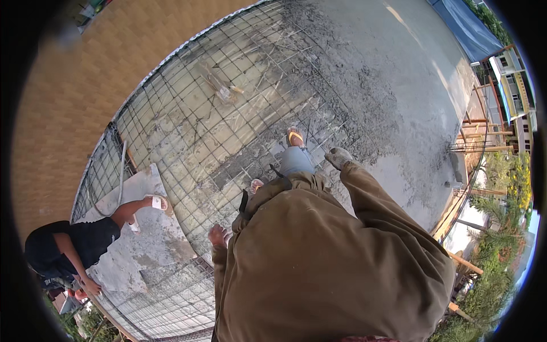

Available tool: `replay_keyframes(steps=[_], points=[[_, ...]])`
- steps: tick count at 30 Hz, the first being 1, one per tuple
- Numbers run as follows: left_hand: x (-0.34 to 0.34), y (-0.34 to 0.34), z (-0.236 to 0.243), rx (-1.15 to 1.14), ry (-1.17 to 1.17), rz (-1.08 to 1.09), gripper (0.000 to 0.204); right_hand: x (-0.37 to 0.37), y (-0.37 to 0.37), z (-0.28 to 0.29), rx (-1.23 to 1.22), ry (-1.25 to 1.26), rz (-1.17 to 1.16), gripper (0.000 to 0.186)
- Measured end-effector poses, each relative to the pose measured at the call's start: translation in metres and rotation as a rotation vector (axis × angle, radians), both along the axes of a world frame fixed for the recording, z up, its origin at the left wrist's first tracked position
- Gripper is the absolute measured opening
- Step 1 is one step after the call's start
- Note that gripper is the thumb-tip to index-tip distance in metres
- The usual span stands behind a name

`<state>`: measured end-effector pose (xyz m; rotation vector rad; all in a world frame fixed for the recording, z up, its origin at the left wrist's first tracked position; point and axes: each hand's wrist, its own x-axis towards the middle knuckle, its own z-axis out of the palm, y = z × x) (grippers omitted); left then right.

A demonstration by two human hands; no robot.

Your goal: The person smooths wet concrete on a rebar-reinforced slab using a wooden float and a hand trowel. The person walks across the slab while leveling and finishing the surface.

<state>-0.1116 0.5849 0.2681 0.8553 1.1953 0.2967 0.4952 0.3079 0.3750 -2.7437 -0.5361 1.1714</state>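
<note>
My right hand (pixel 338 158), in a pale, dirt-marked glove, is held out in front of me above the wet concrete (pixel 370 108). Its fingers look loosely curled in, with nothing visible in them. Close to my left hip hangs my left hand (pixel 218 235), its fingers partly apart and no object showing in it. Brown long sleeves cover both arms. One foot in an orange-strapped sandal (pixel 294 137) is forward, on the edge where the rough concrete meets the steel rebar mesh (pixel 188 108). The other foot (pixel 256 185) stands farther back on the mesh.
At the left, a person in dark clothes (pixel 74 245) bends over beside a grey board (pixel 134 228) laid on the mesh. A pale hose (pixel 122 171) curves near it. Smooth concrete reaches toward a blue tarp (pixel 467 28). Wooden poles (pixel 484 148) line the right edge.
</note>
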Motion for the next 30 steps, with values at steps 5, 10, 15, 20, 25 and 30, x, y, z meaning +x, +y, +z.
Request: replay_keyframes(steps=[5, 10, 15, 20, 25, 30], points=[[0.041, 0.053, -0.052, 1.159, 0.248, -1.008, 0.017, -0.037, -0.071, -0.029, 0.071, -0.123, -0.253, 0.056], [0.115, 0.093, 0.005, 0.59, 0.174, -0.983, 0.015, -0.095, -0.122, -0.047, -0.01, 0.0, -0.507, 0.056], [0.209, 0.131, 0.057, 0.263, 0.356, -0.803, 0.02, -0.16, -0.146, -0.068, -0.059, -0.017, -0.604, 0.052], [0.258, 0.158, 0.071, 0.302, 0.346, -0.738, 0.021, -0.184, -0.147, -0.067, -0.014, 0.024, -0.603, 0.047], [0.267, 0.152, 0.058, 0.282, 0.388, -0.804, 0.02, -0.167, -0.131, -0.042, -0.015, 0.111, -0.769, 0.057], [0.231, 0.136, 0.031, 0.523, 0.284, -1.011, 0.02, -0.132, -0.121, -0.017, 0.029, 0.073, -0.705, 0.061]])
